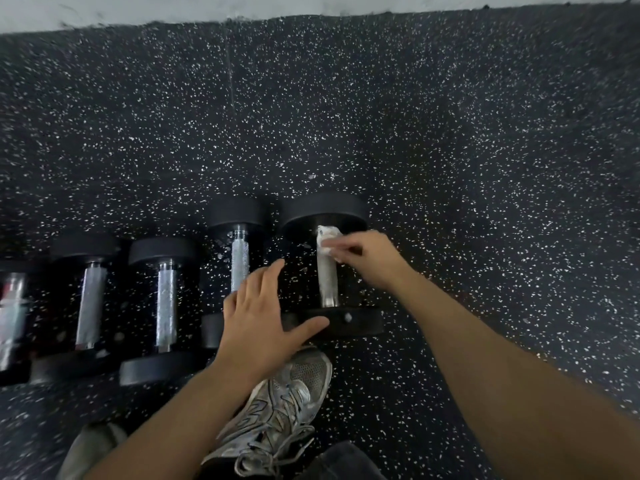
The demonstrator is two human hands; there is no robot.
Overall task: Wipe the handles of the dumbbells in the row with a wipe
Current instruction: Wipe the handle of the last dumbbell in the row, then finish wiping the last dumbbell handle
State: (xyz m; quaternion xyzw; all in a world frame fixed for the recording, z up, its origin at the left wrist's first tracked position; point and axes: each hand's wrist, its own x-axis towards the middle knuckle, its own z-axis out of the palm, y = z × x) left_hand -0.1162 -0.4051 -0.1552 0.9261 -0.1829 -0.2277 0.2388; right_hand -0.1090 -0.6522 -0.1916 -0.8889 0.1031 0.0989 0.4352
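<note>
1. A row of dumbbells lies on the black speckled floor (450,133), handles pointing away from the viewer; the rightmost dumbbell (325,216) is the one being handled
2. The right hand (367,261) pinches a white wipe (327,239) against the far end of that dumbbell's metal handle (328,282). The fingertips are blurred, so the exact finger placement cannot be told; most of the wipe is hidden under the fingers
3. The left hand (258,317) is spread flat, fingers released, grasping nothing. It covers the near end of the second dumbbell (239,251) and the thumb reaches onto the near head of the rightmost one; whether the palm touches cannot be told
4. Two further dumbbells (166,296) (90,299) lie to the left, fully visible but soft in focus
5. A fifth object (12,313) at the left edge is cut off and smeared; it cannot be identified with certainty
6. A grey shoe (280,407) is just beside the near heads, partly hidden by the left forearm
</note>
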